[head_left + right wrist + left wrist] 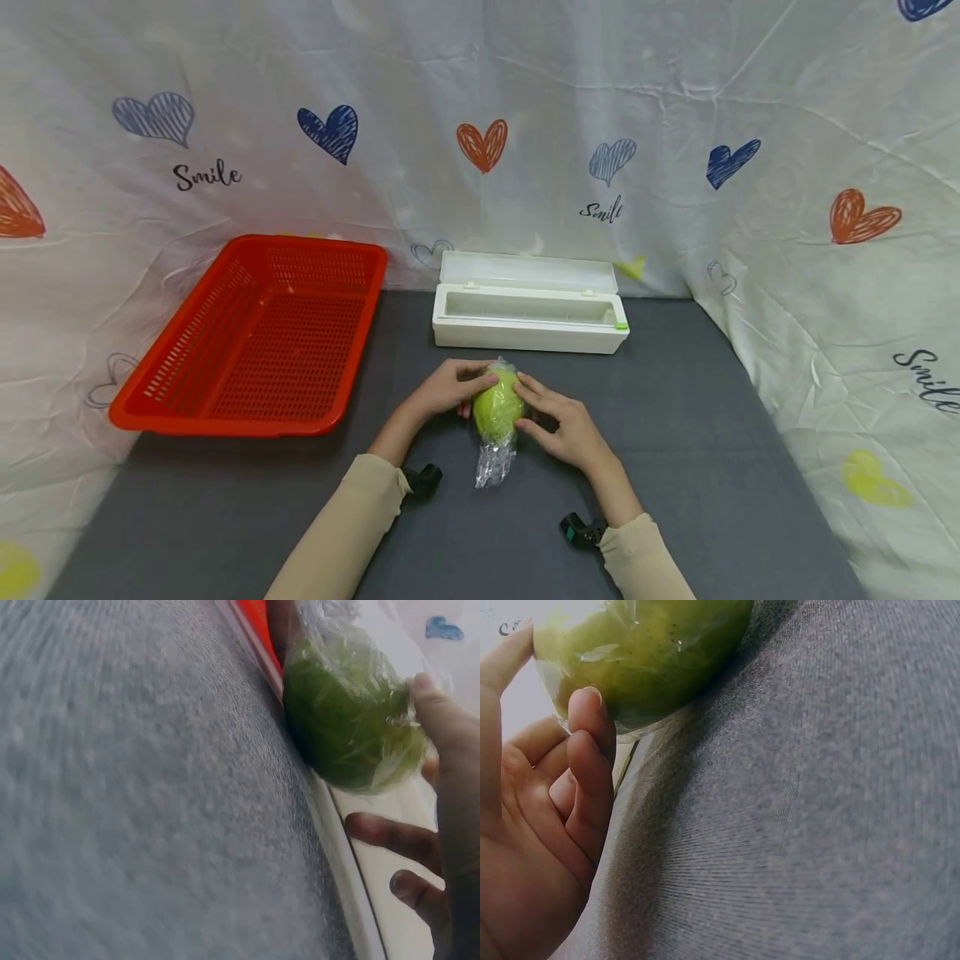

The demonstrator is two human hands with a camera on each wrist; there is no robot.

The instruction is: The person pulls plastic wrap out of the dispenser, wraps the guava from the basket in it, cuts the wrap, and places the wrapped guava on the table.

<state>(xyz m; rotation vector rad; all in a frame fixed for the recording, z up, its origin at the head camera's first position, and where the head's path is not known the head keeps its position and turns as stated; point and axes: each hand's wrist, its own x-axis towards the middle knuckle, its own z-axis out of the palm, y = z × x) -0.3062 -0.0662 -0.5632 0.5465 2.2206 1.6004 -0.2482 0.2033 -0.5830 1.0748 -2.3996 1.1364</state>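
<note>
A green fruit wrapped in clear plastic film lies on the grey cloth, its kind not plain. A loose, crumpled tail of film points toward the person. My left hand holds the fruit's left side, thumb over the top and fingers at the side. In the left wrist view, partly curled fingers meet the wrapped fruit. My right hand touches the right side with fairly straight fingers. The right wrist view shows a thumb against the film on the fruit, other fingers spread away from it.
Behind the hands stands a long white box with its lid raised and a green piece at its right end. A red perforated basket sits at the left. A heart-printed curtain hangs behind.
</note>
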